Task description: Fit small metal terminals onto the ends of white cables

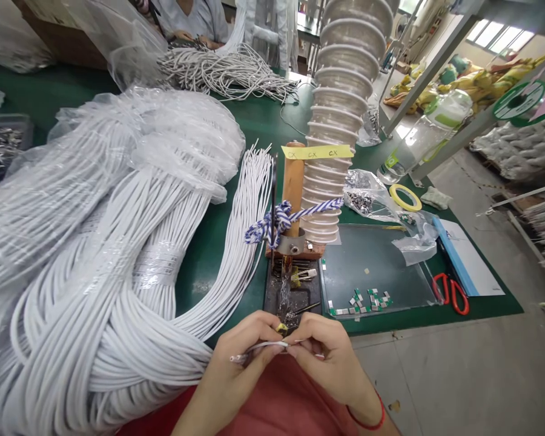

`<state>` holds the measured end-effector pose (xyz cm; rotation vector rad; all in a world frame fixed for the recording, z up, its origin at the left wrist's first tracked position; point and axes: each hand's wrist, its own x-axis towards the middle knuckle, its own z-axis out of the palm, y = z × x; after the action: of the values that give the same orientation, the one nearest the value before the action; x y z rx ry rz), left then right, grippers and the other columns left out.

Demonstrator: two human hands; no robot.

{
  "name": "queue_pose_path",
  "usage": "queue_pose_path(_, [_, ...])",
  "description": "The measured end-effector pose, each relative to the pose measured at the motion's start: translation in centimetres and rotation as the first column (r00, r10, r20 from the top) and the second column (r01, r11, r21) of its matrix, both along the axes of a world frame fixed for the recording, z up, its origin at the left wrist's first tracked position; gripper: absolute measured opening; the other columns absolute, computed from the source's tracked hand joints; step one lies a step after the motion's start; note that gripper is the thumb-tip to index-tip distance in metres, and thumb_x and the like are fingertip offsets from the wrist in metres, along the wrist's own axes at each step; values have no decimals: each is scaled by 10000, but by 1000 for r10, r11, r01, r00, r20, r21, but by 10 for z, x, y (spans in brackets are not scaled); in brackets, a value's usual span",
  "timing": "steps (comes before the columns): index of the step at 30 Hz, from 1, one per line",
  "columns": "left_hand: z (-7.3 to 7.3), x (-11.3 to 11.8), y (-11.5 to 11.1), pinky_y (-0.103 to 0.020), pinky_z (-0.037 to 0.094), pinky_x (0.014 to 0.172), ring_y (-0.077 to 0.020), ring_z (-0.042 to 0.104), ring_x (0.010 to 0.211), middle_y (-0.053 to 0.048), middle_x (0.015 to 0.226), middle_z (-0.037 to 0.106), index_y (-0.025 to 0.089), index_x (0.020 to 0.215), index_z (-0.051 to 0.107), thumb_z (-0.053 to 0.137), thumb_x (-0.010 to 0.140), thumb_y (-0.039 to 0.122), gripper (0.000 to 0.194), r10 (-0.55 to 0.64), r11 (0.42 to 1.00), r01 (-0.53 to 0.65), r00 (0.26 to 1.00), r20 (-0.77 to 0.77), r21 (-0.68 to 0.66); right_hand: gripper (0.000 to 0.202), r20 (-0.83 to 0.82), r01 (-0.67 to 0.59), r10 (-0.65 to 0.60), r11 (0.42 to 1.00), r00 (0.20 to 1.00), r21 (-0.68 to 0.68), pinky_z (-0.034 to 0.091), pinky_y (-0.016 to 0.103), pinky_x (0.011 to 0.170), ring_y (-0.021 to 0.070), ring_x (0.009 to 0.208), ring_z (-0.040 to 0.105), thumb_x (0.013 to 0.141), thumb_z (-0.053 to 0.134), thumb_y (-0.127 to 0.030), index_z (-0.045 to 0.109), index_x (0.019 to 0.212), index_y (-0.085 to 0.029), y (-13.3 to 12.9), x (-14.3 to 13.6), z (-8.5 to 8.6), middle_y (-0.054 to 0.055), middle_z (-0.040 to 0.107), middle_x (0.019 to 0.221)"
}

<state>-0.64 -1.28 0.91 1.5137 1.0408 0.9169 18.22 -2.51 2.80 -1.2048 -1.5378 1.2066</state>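
My left hand (240,351) pinches a thin white cable (258,346) near its end. Close beside it, fingertips almost touching, my right hand (324,354) is closed on the end of the same cable; the small part between its fingers is too small to make out. Just beyond both hands stands a soldering iron with a wooden handle (293,194), tip down over a dark tray (309,297). A blue and white cord (277,223) is tied round the handle. Small green and silver connectors (372,298) lie on a clear sheet (354,254) to the right.
Large bundles of white cable (154,339) cover the left side. A ribbed duct (345,91) rises behind the iron. On the right are red-handled scissors (458,295), yellow tape (405,197), a bottle (418,139) and a plastic bag (367,194). A person (200,21) sits across the table.
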Motion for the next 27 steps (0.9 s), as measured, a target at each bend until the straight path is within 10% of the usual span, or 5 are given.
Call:
queue_pose_path(15, [2, -1, 3, -210, 433, 588, -124, 578, 637, -36, 910, 671, 204, 799, 717, 605, 915, 185, 162, -151, 988, 152, 987, -55, 21, 176, -4, -8, 8, 999, 1000, 36, 249, 228, 479, 100, 513, 348, 748, 570, -42, 655, 652, -163, -3, -4, 3, -60, 377, 576])
queue_pose_path(27, [7, -5, 2, -233, 483, 766, -182, 655, 864, -61, 962, 660, 198, 903, 697, 458, 1020, 332, 297, -249, 964, 251, 968, -32, 88, 90, 578, 115, -175, 983, 797, 140, 436, 344, 747, 259, 858, 578, 940, 541, -157, 598, 897, -213, 16, 65, 8, 59, 617, 873])
